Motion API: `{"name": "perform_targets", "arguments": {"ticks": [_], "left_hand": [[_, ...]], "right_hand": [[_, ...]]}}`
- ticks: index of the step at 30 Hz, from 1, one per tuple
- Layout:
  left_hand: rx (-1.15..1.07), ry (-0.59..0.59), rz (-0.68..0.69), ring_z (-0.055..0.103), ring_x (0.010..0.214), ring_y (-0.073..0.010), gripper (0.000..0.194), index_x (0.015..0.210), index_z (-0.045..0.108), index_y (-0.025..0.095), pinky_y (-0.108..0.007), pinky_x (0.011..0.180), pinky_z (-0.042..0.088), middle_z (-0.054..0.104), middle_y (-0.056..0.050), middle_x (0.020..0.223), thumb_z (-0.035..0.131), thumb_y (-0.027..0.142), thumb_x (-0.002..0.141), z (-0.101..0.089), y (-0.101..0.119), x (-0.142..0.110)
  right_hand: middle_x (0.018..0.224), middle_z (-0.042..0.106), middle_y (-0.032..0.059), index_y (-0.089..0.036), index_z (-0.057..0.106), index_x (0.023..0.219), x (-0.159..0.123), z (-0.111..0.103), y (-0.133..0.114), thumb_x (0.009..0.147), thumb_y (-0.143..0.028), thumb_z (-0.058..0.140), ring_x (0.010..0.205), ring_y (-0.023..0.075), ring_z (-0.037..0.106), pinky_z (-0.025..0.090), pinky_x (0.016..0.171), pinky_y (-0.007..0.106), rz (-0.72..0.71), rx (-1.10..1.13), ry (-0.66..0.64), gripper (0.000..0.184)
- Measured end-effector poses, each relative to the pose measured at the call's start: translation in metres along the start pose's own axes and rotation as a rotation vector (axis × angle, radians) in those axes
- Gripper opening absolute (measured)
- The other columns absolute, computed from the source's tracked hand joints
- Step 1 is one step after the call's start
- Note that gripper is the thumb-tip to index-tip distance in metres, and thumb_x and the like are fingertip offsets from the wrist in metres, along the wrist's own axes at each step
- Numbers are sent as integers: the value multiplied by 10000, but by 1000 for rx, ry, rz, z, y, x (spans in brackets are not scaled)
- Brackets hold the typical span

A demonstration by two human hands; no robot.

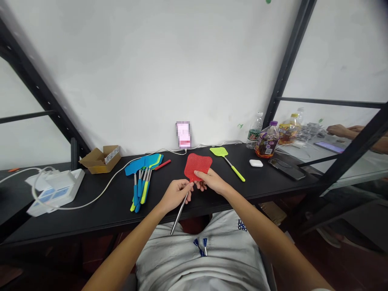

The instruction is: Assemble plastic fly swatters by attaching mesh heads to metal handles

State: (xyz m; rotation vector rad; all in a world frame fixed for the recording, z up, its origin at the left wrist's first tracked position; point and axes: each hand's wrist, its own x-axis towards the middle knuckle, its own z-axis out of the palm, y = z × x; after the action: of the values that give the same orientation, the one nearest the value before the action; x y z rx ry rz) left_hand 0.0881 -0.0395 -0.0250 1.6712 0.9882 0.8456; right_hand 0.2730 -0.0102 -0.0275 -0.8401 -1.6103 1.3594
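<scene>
Over the desk's front edge, my right hand (210, 180) pinches the lower part of a red fly swatter head (197, 163), thumb on top. Close beside it, my left hand (177, 194) grips a thin metal rod (178, 217) near its upper end, where it meets the head's neck. The rod's bare lower end slants down toward my lap. To the left lies a pile of blue and green fly swatters (142, 178), with a red handle grip (163, 164) at its right side. A green fly swatter (228, 161) rests on the right.
A phone (183, 134) leans on the wall, its cable crossing the desk. An open cardboard box (101, 159) and a white power strip (59, 194) sit left. Bottles (267, 139), a white earbud case (256, 163) and a dark phone (286, 169) stand or lie right. Another person's hand (339, 130) shows beyond.
</scene>
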Motion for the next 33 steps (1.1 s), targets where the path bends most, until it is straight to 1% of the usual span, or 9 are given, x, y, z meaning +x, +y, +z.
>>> {"name": "perform_targets", "arguments": {"ticks": [6,14,19,26,28,29,31,32,33], "left_hand": [[60,21,20,465,400,-75,391,736,571,153,-189,437,331,547,33,485,522,506,897,-1,2,0],[51,33,15,419,391,-65,388,715,547,157,-187,439,309,502,47,468,500,489,910,-1,5,0],[54,42,29,408,385,-62,384,709,541,158,-181,429,297,495,49,458,507,485,907,-2,3,1],[56,100,49,363,375,-56,373,710,539,164,-172,393,275,446,65,454,521,491,889,-1,-3,6],[81,113,48,360,375,-56,372,699,535,166,-170,387,266,440,64,453,520,485,889,-1,-4,3],[92,117,41,355,376,-54,374,691,532,166,-168,385,260,436,65,452,520,483,889,-2,-5,1],[104,133,23,345,380,-52,378,673,522,167,-164,386,255,426,66,453,522,475,892,-4,-5,-5],[108,149,15,344,383,-51,376,669,520,167,-163,389,258,424,67,453,522,468,895,-6,-5,-8],[110,170,9,346,385,-52,372,670,521,167,-163,393,263,423,68,454,521,462,898,-7,-5,-11]], "right_hand": [[561,605,9,-141,628,728,0,-1,0,893,-543,523,423,87,528,333,398,193,-6,37,37,448],[568,602,12,-133,637,741,0,0,-1,892,-561,529,433,82,521,331,412,191,-20,63,52,466],[591,626,31,-123,634,729,1,-1,0,882,-576,538,447,88,545,324,408,192,-12,102,61,487],[567,628,40,-121,635,719,5,9,0,855,-580,563,420,101,547,318,377,201,-7,113,130,485],[557,621,42,-124,631,706,8,4,2,851,-584,561,409,101,535,315,368,205,8,145,204,487],[552,614,39,-128,623,696,9,-3,3,849,-584,558,404,98,524,314,364,205,12,175,284,486],[536,590,26,-139,601,673,11,-23,5,849,-573,550,395,87,495,312,359,202,-3,231,534,471],[534,583,21,-140,598,671,11,-35,6,853,-548,551,393,81,485,306,357,198,-19,213,641,449],[537,582,19,-140,600,677,10,-47,7,858,-517,553,393,79,485,301,355,195,-37,161,716,421]]}}
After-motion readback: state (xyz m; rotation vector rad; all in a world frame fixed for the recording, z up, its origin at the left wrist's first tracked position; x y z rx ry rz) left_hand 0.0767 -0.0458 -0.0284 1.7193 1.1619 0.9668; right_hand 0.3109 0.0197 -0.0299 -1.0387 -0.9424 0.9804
